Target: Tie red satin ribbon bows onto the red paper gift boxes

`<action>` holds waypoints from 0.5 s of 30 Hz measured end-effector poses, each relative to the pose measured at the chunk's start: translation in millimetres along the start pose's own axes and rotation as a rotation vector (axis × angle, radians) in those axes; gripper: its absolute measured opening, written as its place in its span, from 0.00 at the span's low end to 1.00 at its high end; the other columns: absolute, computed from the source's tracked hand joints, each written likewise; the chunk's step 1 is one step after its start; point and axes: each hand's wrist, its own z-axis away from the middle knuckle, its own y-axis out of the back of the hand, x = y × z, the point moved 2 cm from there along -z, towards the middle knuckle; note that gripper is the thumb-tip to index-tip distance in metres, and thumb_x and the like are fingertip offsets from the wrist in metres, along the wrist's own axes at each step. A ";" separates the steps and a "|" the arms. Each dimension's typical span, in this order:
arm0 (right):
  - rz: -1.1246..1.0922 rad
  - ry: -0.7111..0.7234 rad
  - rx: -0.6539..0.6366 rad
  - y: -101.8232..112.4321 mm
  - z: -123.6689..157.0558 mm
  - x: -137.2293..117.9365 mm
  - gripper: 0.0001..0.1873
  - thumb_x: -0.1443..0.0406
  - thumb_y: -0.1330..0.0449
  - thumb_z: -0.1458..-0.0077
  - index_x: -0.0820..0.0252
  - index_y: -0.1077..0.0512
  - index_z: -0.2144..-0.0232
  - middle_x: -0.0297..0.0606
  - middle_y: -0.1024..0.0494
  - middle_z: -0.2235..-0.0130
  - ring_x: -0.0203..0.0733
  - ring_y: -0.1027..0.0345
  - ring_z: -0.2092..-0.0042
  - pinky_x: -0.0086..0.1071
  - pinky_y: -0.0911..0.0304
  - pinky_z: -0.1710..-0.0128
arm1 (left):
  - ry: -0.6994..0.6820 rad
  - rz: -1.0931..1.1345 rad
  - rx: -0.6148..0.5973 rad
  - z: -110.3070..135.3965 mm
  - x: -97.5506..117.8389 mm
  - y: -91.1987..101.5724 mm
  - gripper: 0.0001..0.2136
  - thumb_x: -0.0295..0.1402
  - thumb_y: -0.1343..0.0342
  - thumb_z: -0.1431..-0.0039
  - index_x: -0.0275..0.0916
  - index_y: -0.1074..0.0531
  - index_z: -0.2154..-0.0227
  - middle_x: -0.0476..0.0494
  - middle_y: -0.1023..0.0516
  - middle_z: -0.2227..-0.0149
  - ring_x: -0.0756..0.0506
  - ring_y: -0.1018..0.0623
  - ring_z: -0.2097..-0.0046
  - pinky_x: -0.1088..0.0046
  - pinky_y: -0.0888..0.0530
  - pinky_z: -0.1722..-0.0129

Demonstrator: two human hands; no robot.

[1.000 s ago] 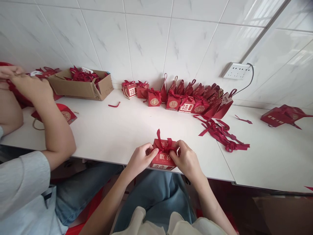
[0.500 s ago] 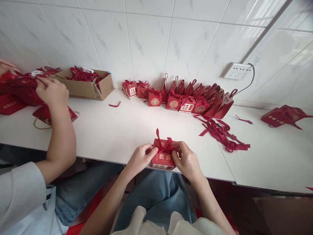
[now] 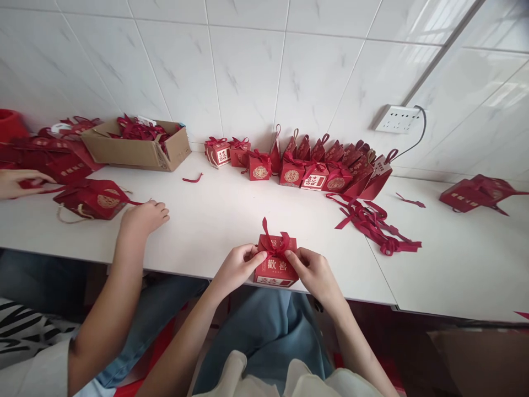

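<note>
A small red gift box [image 3: 275,274] with gold and white lettering stands at the table's front edge before me. A dark red ribbon [image 3: 274,247] is tied in a bow on its top, one tail sticking up. My left hand [image 3: 237,269] is closed at the box's left side, its thumb pressing the ribbon by the knot. From the right, my right hand [image 3: 316,271] also pinches the ribbon, thumb on top and the other fingers curled, partly hidden behind the box.
Loose red ribbons [image 3: 380,226] lie to the right on the white table [image 3: 446,264]. Behind stand several red boxes [image 3: 291,175]. A cardboard box [image 3: 140,151] of ribbons sits back left. At left, a co-worker's hands [image 3: 144,218] pull a ribbon round another red box [image 3: 93,199]. A power strip [image 3: 397,119] hangs on the wall.
My right thumb has shifted onto the ribbon nearer the knot; my left hand has stayed nearly still. The co-worker's hand has come down from the stacked boxes to a ribbon on a nearer box.
</note>
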 end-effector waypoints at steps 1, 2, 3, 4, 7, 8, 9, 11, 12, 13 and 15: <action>-0.038 -0.005 -0.014 -1.4 -1.6 1.9 0.24 0.48 0.48 0.46 0.58 0.43 0.83 0.28 0.44 0.81 0.32 0.52 0.78 0.28 0.55 0.78 | 0.007 0.011 0.000 -0.4 -0.3 0.0 0.15 0.44 0.49 0.45 0.38 0.38 0.80 0.53 0.34 0.78 0.51 0.34 0.74 0.75 0.36 0.72; -0.081 -0.009 -0.034 -2.0 -3.0 4.6 0.24 0.48 0.47 0.47 0.58 0.43 0.82 0.28 0.44 0.81 0.32 0.53 0.78 0.28 0.55 0.78 | 0.014 0.020 -0.002 -0.7 -0.7 0.1 0.16 0.44 0.49 0.45 0.38 0.38 0.80 0.53 0.35 0.78 0.51 0.34 0.74 0.76 0.37 0.73; -0.126 -0.012 -0.062 -2.1 -4.3 7.7 0.23 0.48 0.46 0.48 0.58 0.43 0.82 0.28 0.44 0.81 0.32 0.53 0.78 0.28 0.56 0.78 | 0.022 0.030 -0.006 -1.2 -1.1 0.3 0.16 0.44 0.49 0.46 0.38 0.39 0.80 0.54 0.35 0.78 0.51 0.35 0.74 0.76 0.37 0.73; -0.167 -0.015 -0.091 -1.7 -5.2 10.7 0.23 0.48 0.45 0.49 0.58 0.43 0.82 0.27 0.44 0.81 0.32 0.53 0.78 0.27 0.56 0.78 | 0.028 0.040 -0.012 -1.6 -1.6 0.5 0.16 0.44 0.49 0.46 0.38 0.39 0.80 0.54 0.36 0.78 0.51 0.35 0.74 0.76 0.37 0.73; -0.214 -0.012 -0.154 0.4 -6.0 16.8 0.23 0.48 0.43 0.50 0.58 0.42 0.81 0.27 0.45 0.80 0.31 0.55 0.77 0.27 0.58 0.79 | 0.036 0.065 -0.025 -3.0 -3.4 0.9 0.16 0.44 0.48 0.46 0.38 0.40 0.80 0.54 0.38 0.79 0.52 0.37 0.75 0.76 0.39 0.73; -0.209 -0.008 -0.162 0.9 -5.8 17.4 0.23 0.48 0.43 0.50 0.58 0.42 0.80 0.27 0.45 0.80 0.31 0.55 0.77 0.27 0.58 0.78 | 0.035 0.068 -0.025 -3.5 -3.9 0.9 0.16 0.43 0.48 0.46 0.38 0.40 0.80 0.54 0.38 0.79 0.52 0.37 0.74 0.76 0.39 0.73; -0.201 -0.005 -0.160 1.1 -5.6 17.2 0.23 0.47 0.43 0.50 0.58 0.42 0.80 0.27 0.45 0.80 0.31 0.55 0.77 0.27 0.57 0.78 | 0.032 0.068 -0.023 -3.9 -4.4 0.9 0.16 0.43 0.48 0.47 0.38 0.41 0.80 0.54 0.39 0.78 0.52 0.37 0.74 0.76 0.39 0.73; -0.184 -0.001 -0.128 1.0 -5.3 15.7 0.24 0.46 0.45 0.48 0.58 0.42 0.81 0.27 0.45 0.80 0.32 0.54 0.77 0.28 0.56 0.78 | 0.027 0.066 -0.021 -4.6 -4.9 0.6 0.16 0.43 0.48 0.47 0.38 0.41 0.80 0.54 0.39 0.78 0.52 0.37 0.74 0.76 0.39 0.73; -0.179 0.000 -0.100 0.9 -5.3 14.8 0.25 0.46 0.47 0.47 0.58 0.43 0.82 0.28 0.45 0.80 0.32 0.54 0.77 0.28 0.56 0.78 | 0.026 0.067 -0.021 -4.8 -5.0 0.4 0.16 0.44 0.48 0.47 0.38 0.41 0.80 0.54 0.39 0.78 0.52 0.38 0.74 0.76 0.40 0.73; -0.176 0.004 -0.073 0.6 -5.4 13.9 0.25 0.46 0.49 0.46 0.58 0.43 0.82 0.28 0.45 0.80 0.32 0.54 0.77 0.28 0.56 0.78 | 0.028 0.069 -0.021 -5.0 -5.1 0.2 0.16 0.44 0.48 0.47 0.38 0.41 0.80 0.54 0.39 0.78 0.52 0.38 0.74 0.76 0.40 0.73; -0.183 0.022 -0.046 -0.3 -5.5 13.1 0.24 0.47 0.49 0.45 0.58 0.42 0.81 0.28 0.45 0.80 0.32 0.54 0.77 0.28 0.56 0.78 | 0.036 0.078 -0.020 -5.0 -5.1 0.0 0.16 0.44 0.48 0.47 0.38 0.41 0.80 0.54 0.40 0.78 0.52 0.39 0.74 0.76 0.41 0.73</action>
